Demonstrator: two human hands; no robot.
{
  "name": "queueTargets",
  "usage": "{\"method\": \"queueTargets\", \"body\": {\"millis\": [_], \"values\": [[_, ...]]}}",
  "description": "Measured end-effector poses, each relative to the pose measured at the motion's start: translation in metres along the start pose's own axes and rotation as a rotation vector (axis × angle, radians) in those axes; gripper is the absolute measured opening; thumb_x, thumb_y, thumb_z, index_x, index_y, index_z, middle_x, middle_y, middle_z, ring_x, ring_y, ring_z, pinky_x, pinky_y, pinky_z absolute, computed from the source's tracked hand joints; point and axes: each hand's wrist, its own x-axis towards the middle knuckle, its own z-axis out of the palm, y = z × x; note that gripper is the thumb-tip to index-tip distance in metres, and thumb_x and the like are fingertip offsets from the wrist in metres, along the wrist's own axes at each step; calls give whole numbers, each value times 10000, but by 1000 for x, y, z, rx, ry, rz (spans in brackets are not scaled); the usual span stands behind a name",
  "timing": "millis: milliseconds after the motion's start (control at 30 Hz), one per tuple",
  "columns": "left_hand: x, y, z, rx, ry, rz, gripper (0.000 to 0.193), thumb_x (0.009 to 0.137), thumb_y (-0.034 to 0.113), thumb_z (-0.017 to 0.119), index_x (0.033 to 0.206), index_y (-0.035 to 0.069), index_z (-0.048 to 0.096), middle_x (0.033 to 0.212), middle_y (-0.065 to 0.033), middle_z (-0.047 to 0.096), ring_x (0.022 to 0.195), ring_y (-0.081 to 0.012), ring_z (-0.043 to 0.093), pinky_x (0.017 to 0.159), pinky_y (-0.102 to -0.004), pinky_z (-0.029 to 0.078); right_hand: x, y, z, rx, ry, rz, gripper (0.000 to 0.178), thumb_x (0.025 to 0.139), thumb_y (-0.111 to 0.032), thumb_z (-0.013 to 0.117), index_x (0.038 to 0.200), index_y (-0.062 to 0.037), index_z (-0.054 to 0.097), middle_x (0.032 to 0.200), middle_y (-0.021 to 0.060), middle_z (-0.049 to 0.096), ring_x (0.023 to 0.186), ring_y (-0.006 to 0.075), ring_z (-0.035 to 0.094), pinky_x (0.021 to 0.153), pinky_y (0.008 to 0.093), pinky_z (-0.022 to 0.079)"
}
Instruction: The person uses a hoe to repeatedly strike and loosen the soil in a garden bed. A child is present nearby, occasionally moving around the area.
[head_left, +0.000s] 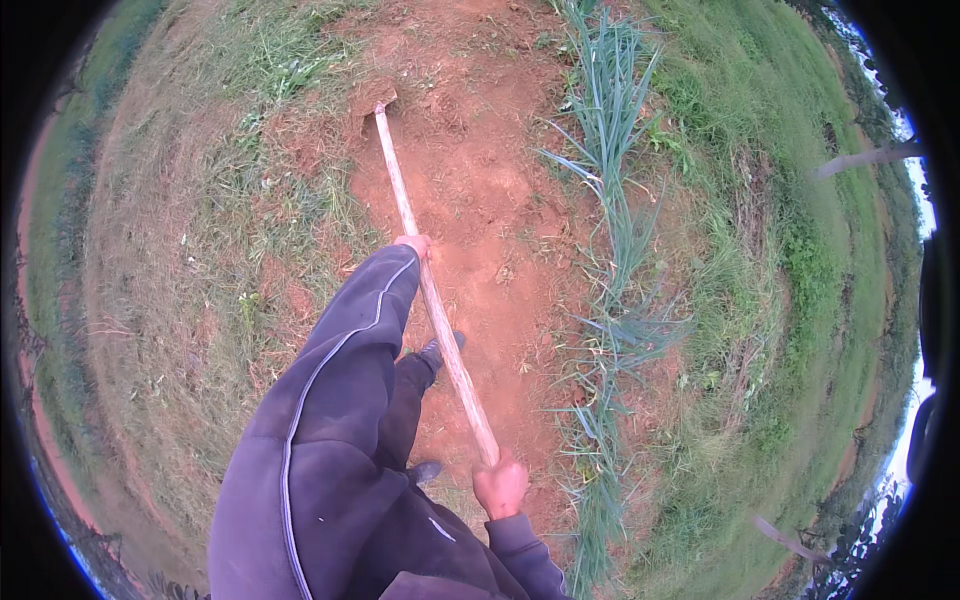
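A hoe with a long pale wooden handle [447, 335] slants across the middle, its head [380, 107] down at the bare reddish soil at the far end. My left hand [413, 245] is closed round the shaft partway along, its fingers partly hidden by the dark sleeve. Around the near end of the handle, my right hand [501, 487] is wrapped in a fist. The hoe's blade is mostly hidden, seemingly against the soil beside the cut grass.
A row of tall blue-green onion-like plants [612, 110] runs along the right of the soil strip [490, 220]. Dry cut grass [190, 290] covers the left. Green weeds [800, 250] grow farther right, near a wooden post [868, 160]. My shoes [440, 348] stand on the soil.
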Motion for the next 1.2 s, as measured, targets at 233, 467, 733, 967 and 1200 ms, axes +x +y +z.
{"method": "queueTargets", "body": {"millis": [233,467,733,967,1200], "values": [[-88,80,64,-661,-229,-148,148,907,78,577,803,127,483,617,0,458,486,-138,456,460,-342,440,55,19,-53,-263,312,-155,284,708,-192,773,948,-87,664,782,168,695,733,377,703,632,499,541],[-160,-36,9,-864,-321,-319,168,881,159,558,737,137,476,578,17,395,498,-164,426,521,-382,456,-35,83,-43,-308,478,-334,265,659,-102,758,901,-124,653,737,103,618,640,336,644,561,481,521],[-233,-227,3,-299,-183,-442,244,894,169,550,680,125,441,562,-48,401,507,-255,451,544,-451,457,-215,185,76,-294,282,2,242,671,-250,762,855,-135,655,607,165,651,566,386,674,578,505,543],[-233,-194,17,-97,-261,-476,257,913,188,562,690,120,454,578,-69,423,532,-290,480,549,-484,474,-229,198,149,-39,322,92,203,697,-252,749,812,-102,676,680,225,673,641,453,677,667,567,553],[-176,-146,-12,-215,-513,-304,76,939,140,582,910,90,532,711,-148,571,657,-387,608,600,-641,522,-279,151,136,39,308,122,204,677,-192,730,834,-69,686,707,252,669,679,467,677,668,540,564]]}}
